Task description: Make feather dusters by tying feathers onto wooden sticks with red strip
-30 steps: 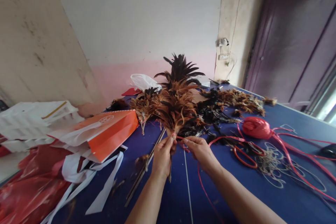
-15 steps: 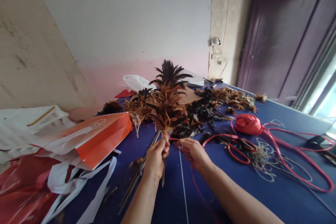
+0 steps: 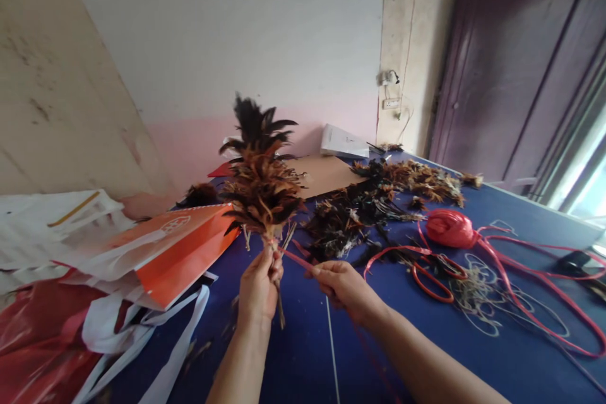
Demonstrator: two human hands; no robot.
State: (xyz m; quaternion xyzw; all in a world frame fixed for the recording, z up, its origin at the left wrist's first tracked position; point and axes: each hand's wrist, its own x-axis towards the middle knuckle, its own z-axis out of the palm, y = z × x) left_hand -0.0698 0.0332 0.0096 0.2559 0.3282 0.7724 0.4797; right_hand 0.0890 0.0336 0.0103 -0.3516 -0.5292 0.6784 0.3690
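My left hand (image 3: 258,287) is closed round the stick of a feather duster (image 3: 259,186), holding its brown and black plume upright over the blue table (image 3: 303,360). My right hand (image 3: 341,284) pinches a red plastic string (image 3: 294,257) that runs taut up to the base of the plume. The string trails back to a red ball of string (image 3: 449,228) at the right. Loose feathers (image 3: 374,202) lie in a heap beyond my hands.
An orange paper bag (image 3: 182,249) and white and red plastic bags (image 3: 52,303) crowd the left side. Red-handled scissors (image 3: 426,278), wire loops (image 3: 478,297), brown cardboard (image 3: 326,173) and a white bag lie further back. A wall and a dark door stand behind.
My left hand has lifted the duster up and to the left, tilting it upright. My right hand has drawn the red string out taut to the right.
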